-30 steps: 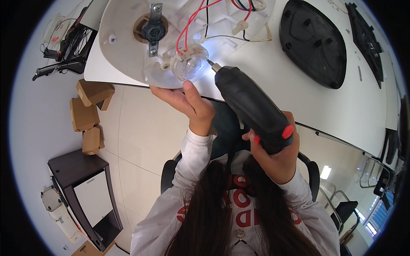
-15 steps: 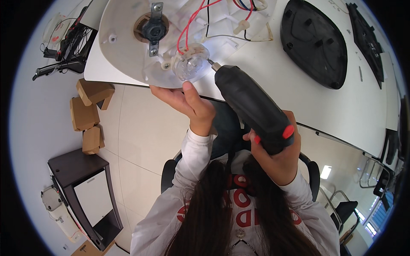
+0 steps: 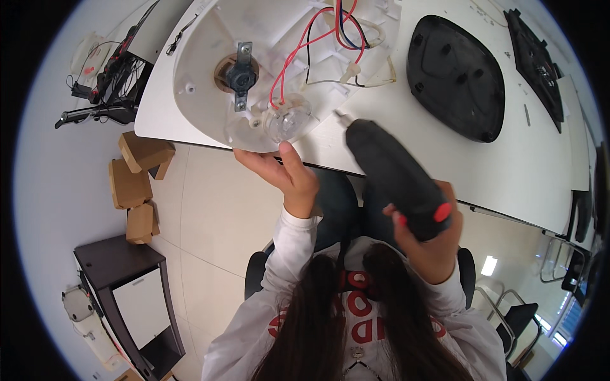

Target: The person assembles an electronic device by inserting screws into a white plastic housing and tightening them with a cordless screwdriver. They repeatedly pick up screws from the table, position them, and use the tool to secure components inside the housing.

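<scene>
My left hand (image 3: 289,176) grips the near edge of a white plastic housing (image 3: 202,117), thumb on top and fingers beneath. Close to that thumb a round clear plastic lamp unit (image 3: 287,119) sits in the housing, with red wires (image 3: 284,73) running from it. Farther left, a dark round part on a metal bracket (image 3: 241,76) is screwed into the housing. Wrapped round a black electric screwdriver (image 3: 394,168) with red accents is my right hand (image 3: 435,244). The driver's bit points toward the lamp unit but stands apart from it, to its right.
The white table (image 3: 381,127) also carries a black curved cover (image 3: 457,76) and a long black part (image 3: 537,66) at the right. Cardboard boxes (image 3: 130,184) and a dark cabinet (image 3: 121,267) stand on the left. A chair (image 3: 518,317) is at the lower right.
The screwdriver has drawn back from the lamp unit, to the right and nearer to me, and its light no longer shows on the lamp. My left hand keeps its hold on the housing.
</scene>
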`<state>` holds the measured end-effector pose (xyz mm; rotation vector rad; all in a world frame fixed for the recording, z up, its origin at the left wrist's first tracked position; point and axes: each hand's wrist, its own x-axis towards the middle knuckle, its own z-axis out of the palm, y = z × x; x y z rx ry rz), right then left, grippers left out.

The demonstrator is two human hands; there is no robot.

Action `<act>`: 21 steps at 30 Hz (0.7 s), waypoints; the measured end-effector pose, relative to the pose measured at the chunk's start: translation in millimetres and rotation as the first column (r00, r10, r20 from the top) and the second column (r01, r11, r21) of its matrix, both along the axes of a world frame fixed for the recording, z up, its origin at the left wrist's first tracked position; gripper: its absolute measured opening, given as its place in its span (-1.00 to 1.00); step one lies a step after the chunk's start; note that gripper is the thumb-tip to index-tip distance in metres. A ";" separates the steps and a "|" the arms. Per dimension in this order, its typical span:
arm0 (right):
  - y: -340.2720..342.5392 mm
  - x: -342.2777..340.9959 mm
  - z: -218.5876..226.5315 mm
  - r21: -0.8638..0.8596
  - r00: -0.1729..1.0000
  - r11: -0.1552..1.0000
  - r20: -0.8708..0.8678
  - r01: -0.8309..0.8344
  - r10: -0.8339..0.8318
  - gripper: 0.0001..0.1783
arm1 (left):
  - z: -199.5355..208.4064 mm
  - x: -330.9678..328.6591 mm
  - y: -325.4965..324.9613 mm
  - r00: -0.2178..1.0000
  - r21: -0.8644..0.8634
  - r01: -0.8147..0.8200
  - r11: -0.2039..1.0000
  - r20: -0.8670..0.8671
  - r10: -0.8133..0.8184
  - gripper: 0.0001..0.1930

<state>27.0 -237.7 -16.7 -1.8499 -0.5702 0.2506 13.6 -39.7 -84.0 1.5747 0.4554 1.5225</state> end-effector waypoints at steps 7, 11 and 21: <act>-26.8 31.2 30.7 -0.332 0.952 0.943 0.273 -0.041 0.138 -0.43 | -3.0 -4.3 0.6 1.000 0.003 -0.003 1.000 -0.021 0.003 -0.37; -29.8 41.6 31.1 -0.430 0.874 0.901 0.417 -0.054 0.251 -0.43 | -3.8 -3.7 0.3 1.000 -0.030 0.011 1.000 0.005 -0.011 -0.38; -39.2 80.7 29.8 -0.607 0.658 0.790 0.560 -0.086 0.502 -0.47 | -12.9 -2.5 2.4 0.998 -0.018 -0.055 0.998 0.031 0.056 -0.51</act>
